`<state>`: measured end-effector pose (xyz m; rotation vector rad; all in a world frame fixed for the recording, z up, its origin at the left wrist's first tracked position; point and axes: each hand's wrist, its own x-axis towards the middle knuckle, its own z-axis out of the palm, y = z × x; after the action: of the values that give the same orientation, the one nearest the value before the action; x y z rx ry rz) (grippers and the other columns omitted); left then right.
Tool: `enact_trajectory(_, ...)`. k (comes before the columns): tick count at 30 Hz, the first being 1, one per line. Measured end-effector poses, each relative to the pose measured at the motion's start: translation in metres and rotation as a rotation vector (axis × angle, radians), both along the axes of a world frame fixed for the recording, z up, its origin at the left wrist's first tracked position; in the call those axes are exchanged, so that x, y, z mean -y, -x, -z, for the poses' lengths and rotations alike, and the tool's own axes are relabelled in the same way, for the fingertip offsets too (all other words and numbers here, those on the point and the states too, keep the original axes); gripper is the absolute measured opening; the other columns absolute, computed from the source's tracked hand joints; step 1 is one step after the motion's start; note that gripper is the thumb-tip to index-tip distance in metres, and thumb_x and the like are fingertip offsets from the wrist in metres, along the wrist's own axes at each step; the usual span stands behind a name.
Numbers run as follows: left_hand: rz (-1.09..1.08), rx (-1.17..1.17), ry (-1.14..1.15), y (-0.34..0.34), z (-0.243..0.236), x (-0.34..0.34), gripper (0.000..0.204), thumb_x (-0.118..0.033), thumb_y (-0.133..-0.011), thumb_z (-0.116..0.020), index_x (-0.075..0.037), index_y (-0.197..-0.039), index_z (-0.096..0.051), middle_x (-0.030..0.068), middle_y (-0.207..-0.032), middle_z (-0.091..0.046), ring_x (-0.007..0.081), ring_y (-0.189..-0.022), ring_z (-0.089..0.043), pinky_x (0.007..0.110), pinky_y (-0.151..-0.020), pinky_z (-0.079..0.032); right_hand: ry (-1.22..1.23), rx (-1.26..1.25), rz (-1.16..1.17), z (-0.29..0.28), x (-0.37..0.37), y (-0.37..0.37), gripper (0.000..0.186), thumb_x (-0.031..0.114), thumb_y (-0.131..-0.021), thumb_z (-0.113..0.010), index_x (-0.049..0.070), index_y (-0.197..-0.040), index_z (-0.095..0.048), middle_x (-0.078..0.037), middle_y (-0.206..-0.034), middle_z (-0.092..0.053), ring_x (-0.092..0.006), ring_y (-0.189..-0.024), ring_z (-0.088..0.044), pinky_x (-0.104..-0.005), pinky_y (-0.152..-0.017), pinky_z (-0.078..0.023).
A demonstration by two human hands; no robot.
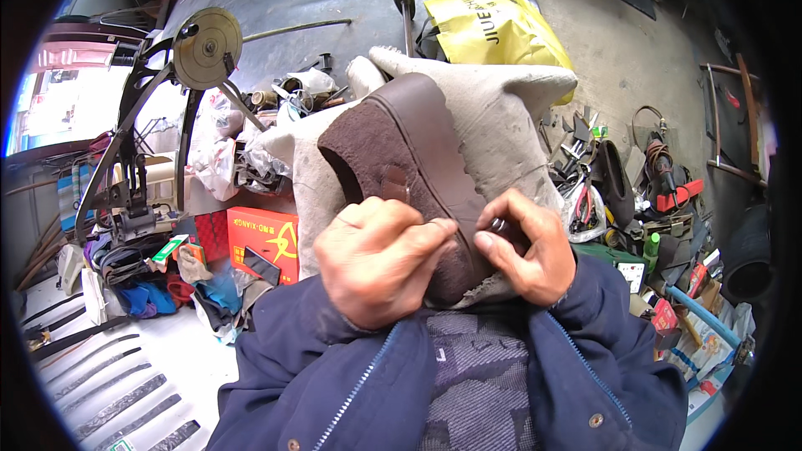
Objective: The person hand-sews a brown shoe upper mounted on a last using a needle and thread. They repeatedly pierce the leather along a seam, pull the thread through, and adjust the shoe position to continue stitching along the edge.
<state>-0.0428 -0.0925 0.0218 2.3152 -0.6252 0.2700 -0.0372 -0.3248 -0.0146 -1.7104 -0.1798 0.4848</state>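
A dark brown shoe [434, 142] lies on its side across a pale grey cloth [510, 125] on my lap. Its surface is partly fuzzy like suede and partly smooth, with a small strap on the near part. My left hand [376, 259] is closed in a pinch over the shoe's near end, thumb and forefinger pressed together at the seam; what lies between them is too small to make out. Close by on the right, my right hand [530, 246] is curled, fingers and thumb drawn together. Something small and shiny shows at its fingers, of a kind I cannot tell.
A black-framed machine with a round wheel [207, 48] stands at the left. An orange-red box [264, 242] bears a phone [261, 266]. Beyond the cloth sits a yellow bag [501, 29]. Pliers [585, 207], a red-handled tool [678, 195] and other clutter lie at the right; dark strips [117, 405] lie lower left.
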Motion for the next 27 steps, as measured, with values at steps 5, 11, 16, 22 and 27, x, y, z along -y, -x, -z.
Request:
enact_trajectory(5, 0.019, 0.016, -0.127, -0.008, 0.009, 0.015, 0.025, -0.003, -0.070, -0.086, -0.009, -0.094, -0.079, 0.0039, -0.077, -0.062, 0.0229, -0.069, -0.056, 0.035, -0.065, -0.043, -0.064, 0.262, -0.117, -0.009, 0.004, 0.000, 0.016, 0.002, -0.096, -0.065, -0.002, -0.112, -0.066, -0.020, -0.093, -0.071, -0.0385, -0.086, -0.072, -0.0402, -0.077, -0.056)
enact_trajectory(11, -0.065, -0.063, -0.115, -0.004, 0.010, 0.010, 0.016, -0.002, -0.075, -0.082, -0.005, -0.088, -0.073, 0.0079, -0.078, -0.065, 0.0283, -0.072, -0.060, 0.038, -0.069, -0.047, 0.375, 0.386, -0.125, -0.006, 0.012, -0.019, 0.014, 0.000, -0.091, -0.071, -0.001, -0.105, -0.069, -0.016, -0.084, -0.072, -0.0327, -0.075, -0.073, -0.0359, -0.068, -0.056)
enact_trajectory(16, -0.109, -0.069, -0.066, -0.009, 0.011, 0.013, 0.013, 0.000, -0.078, -0.078, -0.002, -0.088, -0.070, 0.0125, -0.078, -0.065, 0.0332, -0.073, -0.062, 0.040, -0.070, -0.049, -0.015, 0.187, -0.217, -0.008, 0.025, -0.019, 0.011, 0.011, -0.093, -0.072, 0.003, -0.097, -0.068, -0.012, -0.073, -0.070, -0.0262, -0.064, -0.070, -0.0363, -0.061, -0.051)
enact_trajectory(22, -0.114, -0.085, -0.069, -0.009, 0.009, 0.014, 0.011, 0.000, -0.081, -0.077, -0.001, -0.088, -0.069, 0.0138, -0.079, -0.066, 0.0346, -0.074, -0.064, 0.040, -0.071, -0.051, -0.295, 0.035, 0.224, -0.009, 0.021, -0.020, 0.017, 0.014, -0.100, -0.071, 0.001, -0.111, -0.073, 0.001, -0.074, -0.066, -0.0044, -0.061, -0.057, -0.0242, -0.056, -0.045)
enact_trajectory(27, -0.107, -0.117, -0.063, -0.010, 0.008, 0.012, 0.010, -0.001, -0.084, -0.077, 0.000, -0.091, -0.070, 0.0149, -0.079, -0.066, 0.0343, -0.073, -0.064, 0.039, -0.070, -0.051, 0.209, 0.414, -0.052, 0.003, 0.001, -0.023, 0.015, 0.007, -0.089, -0.078, -0.001, -0.099, -0.071, -0.014, -0.070, -0.064, -0.0220, -0.054, -0.061, -0.0327, -0.054, -0.045)
